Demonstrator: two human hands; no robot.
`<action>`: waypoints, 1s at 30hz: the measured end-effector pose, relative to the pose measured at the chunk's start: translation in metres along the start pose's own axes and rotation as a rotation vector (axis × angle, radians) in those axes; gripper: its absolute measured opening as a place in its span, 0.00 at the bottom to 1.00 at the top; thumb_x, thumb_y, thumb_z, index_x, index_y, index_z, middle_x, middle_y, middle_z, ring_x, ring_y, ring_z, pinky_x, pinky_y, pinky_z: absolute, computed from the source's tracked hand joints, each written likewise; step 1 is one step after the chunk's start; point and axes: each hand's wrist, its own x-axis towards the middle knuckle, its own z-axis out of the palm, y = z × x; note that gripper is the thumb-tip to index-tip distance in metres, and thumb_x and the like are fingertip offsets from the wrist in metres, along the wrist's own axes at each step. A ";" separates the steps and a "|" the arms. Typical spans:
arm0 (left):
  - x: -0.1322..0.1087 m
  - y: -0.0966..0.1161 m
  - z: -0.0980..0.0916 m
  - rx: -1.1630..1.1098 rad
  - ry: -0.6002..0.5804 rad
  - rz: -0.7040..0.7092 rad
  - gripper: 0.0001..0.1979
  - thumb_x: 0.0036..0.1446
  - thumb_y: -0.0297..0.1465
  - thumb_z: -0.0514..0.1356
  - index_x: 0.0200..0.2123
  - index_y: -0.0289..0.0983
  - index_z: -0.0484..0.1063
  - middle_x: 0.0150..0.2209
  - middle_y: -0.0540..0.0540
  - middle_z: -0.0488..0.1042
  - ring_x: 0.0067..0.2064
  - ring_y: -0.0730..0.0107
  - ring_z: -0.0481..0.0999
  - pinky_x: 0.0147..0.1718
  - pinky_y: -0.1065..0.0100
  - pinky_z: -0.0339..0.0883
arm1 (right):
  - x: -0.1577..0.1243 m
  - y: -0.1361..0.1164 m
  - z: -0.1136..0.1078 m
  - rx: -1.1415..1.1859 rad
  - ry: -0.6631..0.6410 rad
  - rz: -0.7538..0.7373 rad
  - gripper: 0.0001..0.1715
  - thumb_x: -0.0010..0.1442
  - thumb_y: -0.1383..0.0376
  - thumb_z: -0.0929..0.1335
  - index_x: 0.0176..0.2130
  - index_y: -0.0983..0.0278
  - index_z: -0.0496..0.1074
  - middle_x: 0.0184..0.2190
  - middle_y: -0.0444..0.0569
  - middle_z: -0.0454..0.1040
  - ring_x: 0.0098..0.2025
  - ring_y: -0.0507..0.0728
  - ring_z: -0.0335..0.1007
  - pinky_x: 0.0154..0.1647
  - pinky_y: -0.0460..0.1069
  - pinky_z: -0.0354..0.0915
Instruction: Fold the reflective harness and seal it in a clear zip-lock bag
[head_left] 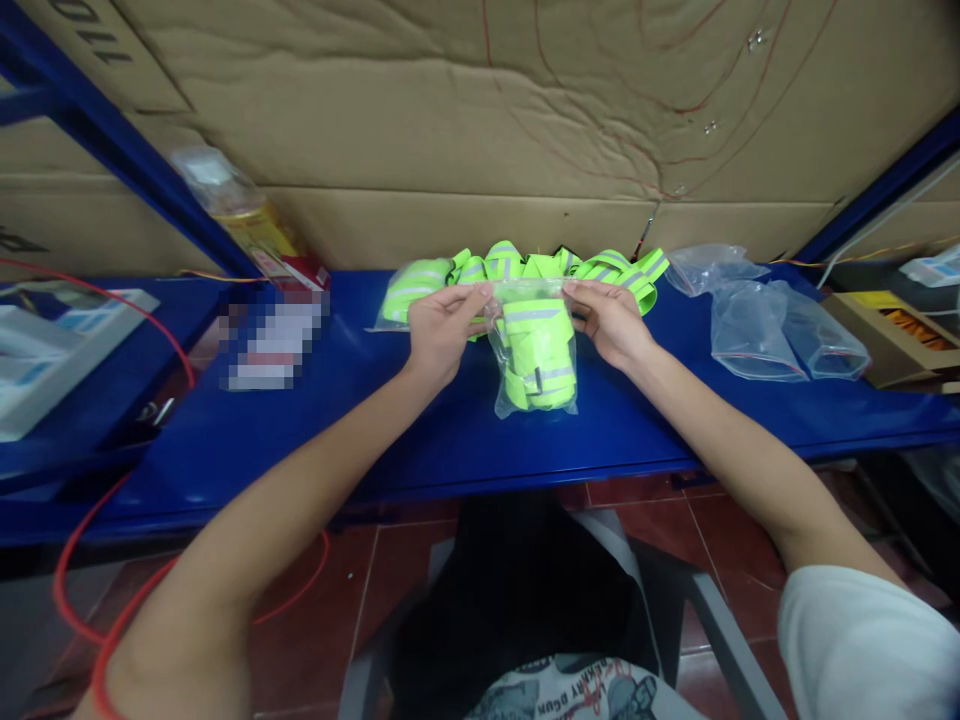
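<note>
Between my two hands hangs a clear plastic bag (499, 400) with a folded neon-yellow reflective strap (541, 350) inside. My left hand (444, 330) pinches the bag's top left corner, and my right hand (607, 318) pinches its top right corner. The top edge is stretched straight between them. Behind the bag, a row of loose neon-yellow straps (506, 260) with grey reflective stripes lies along the back of the blue table (360, 420). Another bagged strap (412, 288) rests just beyond my left hand.
Several clear plastic bags (757, 325) lie at the right, beside an open cardboard box (892, 335). A bottle (240, 210) stands at the back left. A red hose (71, 590) loops at the left. Cardboard (420, 120) with thin red wires forms the back wall.
</note>
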 end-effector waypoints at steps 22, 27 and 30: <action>0.007 -0.001 -0.003 0.049 -0.087 -0.138 0.19 0.44 0.40 0.83 0.28 0.33 0.84 0.28 0.43 0.84 0.27 0.70 0.81 0.26 0.70 0.80 | -0.005 -0.002 0.003 -0.086 -0.062 0.084 0.12 0.49 0.59 0.86 0.33 0.59 0.87 0.37 0.47 0.88 0.40 0.55 0.83 0.44 0.49 0.81; 0.003 0.000 -0.001 0.059 -0.079 -0.072 0.17 0.49 0.38 0.81 0.26 0.34 0.80 0.28 0.43 0.83 0.27 0.68 0.82 0.26 0.69 0.80 | -0.006 -0.004 0.004 -0.105 -0.064 0.047 0.15 0.47 0.57 0.87 0.33 0.59 0.87 0.37 0.48 0.88 0.41 0.56 0.84 0.45 0.51 0.80; 0.000 0.001 0.001 0.054 -0.094 -0.062 0.18 0.49 0.40 0.81 0.27 0.35 0.81 0.28 0.44 0.84 0.28 0.68 0.83 0.28 0.69 0.82 | -0.007 -0.004 0.005 -0.092 -0.074 0.072 0.13 0.50 0.57 0.86 0.33 0.59 0.86 0.37 0.49 0.87 0.43 0.58 0.84 0.46 0.53 0.81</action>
